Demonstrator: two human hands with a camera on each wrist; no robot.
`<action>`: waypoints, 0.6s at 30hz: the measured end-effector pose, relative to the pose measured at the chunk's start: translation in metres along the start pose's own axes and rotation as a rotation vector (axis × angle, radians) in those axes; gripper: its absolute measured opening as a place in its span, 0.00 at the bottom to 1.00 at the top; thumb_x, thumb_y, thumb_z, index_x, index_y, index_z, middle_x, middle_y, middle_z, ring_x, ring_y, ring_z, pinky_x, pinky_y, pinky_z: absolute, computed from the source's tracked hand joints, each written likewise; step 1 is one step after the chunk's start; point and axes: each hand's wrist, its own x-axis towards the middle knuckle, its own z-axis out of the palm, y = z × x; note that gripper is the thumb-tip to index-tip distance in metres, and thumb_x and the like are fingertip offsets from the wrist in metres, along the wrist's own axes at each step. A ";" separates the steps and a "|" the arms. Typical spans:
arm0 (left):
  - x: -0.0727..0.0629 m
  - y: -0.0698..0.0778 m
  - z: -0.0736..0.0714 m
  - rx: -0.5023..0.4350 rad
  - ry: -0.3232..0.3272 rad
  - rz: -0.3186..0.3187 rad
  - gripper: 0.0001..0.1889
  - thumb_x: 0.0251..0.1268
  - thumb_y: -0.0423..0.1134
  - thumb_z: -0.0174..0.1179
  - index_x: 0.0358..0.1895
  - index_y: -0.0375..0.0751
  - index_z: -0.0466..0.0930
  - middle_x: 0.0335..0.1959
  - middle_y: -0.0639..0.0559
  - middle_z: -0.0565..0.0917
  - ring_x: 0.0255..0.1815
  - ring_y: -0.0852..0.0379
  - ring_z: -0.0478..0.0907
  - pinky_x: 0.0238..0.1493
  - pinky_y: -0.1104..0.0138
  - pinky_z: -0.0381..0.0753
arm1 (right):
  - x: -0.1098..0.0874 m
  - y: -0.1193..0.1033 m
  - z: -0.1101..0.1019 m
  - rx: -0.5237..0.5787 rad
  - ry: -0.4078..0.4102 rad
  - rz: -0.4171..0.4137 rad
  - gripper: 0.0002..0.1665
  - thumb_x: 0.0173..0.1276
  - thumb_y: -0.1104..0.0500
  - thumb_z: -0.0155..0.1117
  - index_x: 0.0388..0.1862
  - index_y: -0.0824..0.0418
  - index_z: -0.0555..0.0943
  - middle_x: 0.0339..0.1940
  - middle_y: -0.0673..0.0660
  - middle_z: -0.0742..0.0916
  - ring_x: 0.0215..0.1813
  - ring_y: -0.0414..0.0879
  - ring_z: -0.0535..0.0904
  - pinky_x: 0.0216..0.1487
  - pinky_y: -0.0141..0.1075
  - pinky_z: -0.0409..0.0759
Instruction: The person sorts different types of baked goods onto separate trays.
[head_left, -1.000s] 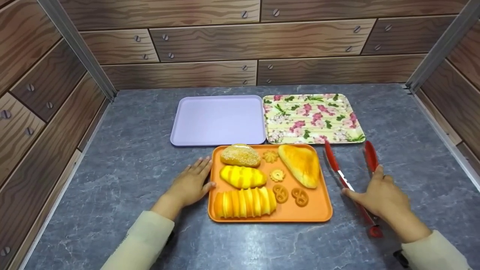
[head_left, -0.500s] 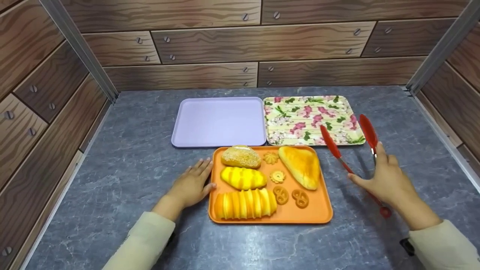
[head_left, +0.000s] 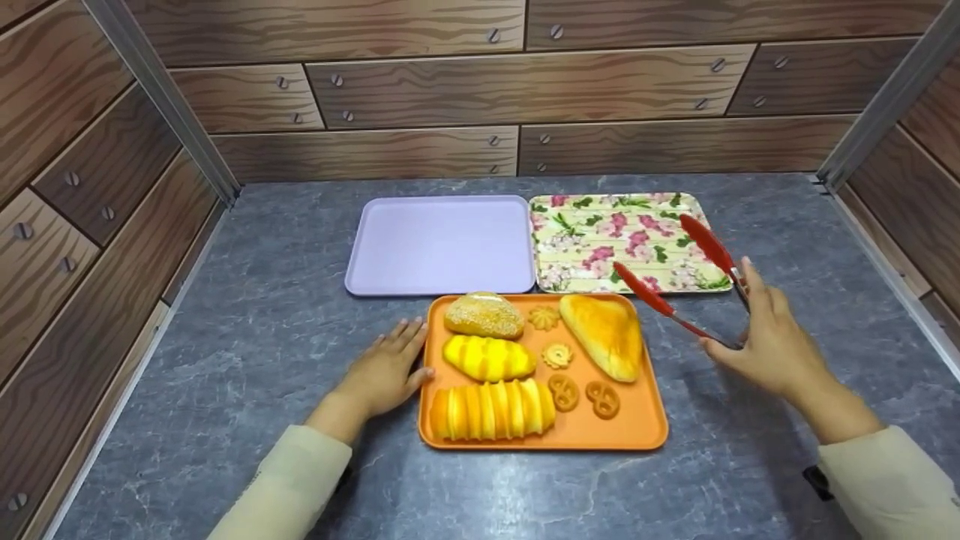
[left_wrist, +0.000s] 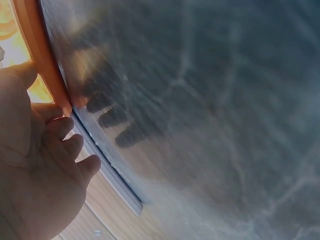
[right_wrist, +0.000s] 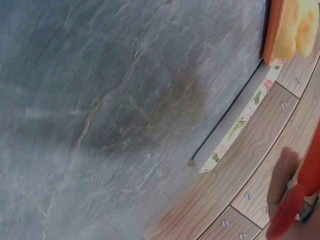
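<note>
In the head view my left hand [head_left: 382,373] lies flat beside the orange tray [head_left: 626,429], fingers extended, fingertips and thumb at its left rim. The right hand [head_left: 776,349] grips a pair of red-tipped tongs [head_left: 643,290], spread wide and raised. Their tips overlap the floral tray [head_left: 577,262] in this view. On the orange tray sit a seeded bun [head_left: 484,315], a yellow striped bread [head_left: 489,358], a ridged sliced-looking loaf [head_left: 493,410] and a triangular golden bread [head_left: 604,337]. Between them are small round cookies [head_left: 557,355] and pretzel-shaped cookies [head_left: 602,400].
A plain purple tray [head_left: 442,244] stands behind the orange one, side by side with the floral tray. Wood-patterned panels [head_left: 420,90] with metal corner posts [head_left: 169,97] enclose the grey marbled tabletop [head_left: 262,270] at the back and sides.
My right hand has lifted the tongs off the table and swung their tips leftward, toward the top right of the orange tray. The left hand stays in place.
</note>
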 end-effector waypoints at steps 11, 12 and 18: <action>0.000 -0.002 0.002 0.003 0.027 0.019 0.35 0.72 0.56 0.47 0.74 0.38 0.53 0.75 0.44 0.54 0.74 0.46 0.49 0.70 0.49 0.52 | 0.003 0.000 0.003 -0.047 -0.057 0.006 0.76 0.50 0.45 0.75 0.74 0.68 0.28 0.58 0.79 0.73 0.47 0.78 0.71 0.46 0.68 0.68; 0.000 -0.002 0.002 0.003 0.027 0.019 0.35 0.72 0.55 0.47 0.74 0.38 0.53 0.75 0.44 0.54 0.74 0.46 0.49 0.70 0.49 0.52 | 0.003 0.000 0.003 -0.048 -0.054 0.008 0.76 0.50 0.43 0.75 0.74 0.69 0.29 0.55 0.76 0.76 0.45 0.76 0.73 0.45 0.67 0.69; 0.000 -0.002 0.002 0.005 0.031 0.021 0.35 0.72 0.55 0.47 0.74 0.37 0.54 0.75 0.44 0.55 0.74 0.45 0.49 0.69 0.49 0.52 | 0.005 0.000 0.003 -0.068 -0.046 -0.003 0.77 0.42 0.27 0.72 0.73 0.72 0.45 0.42 0.66 0.81 0.32 0.64 0.75 0.34 0.60 0.73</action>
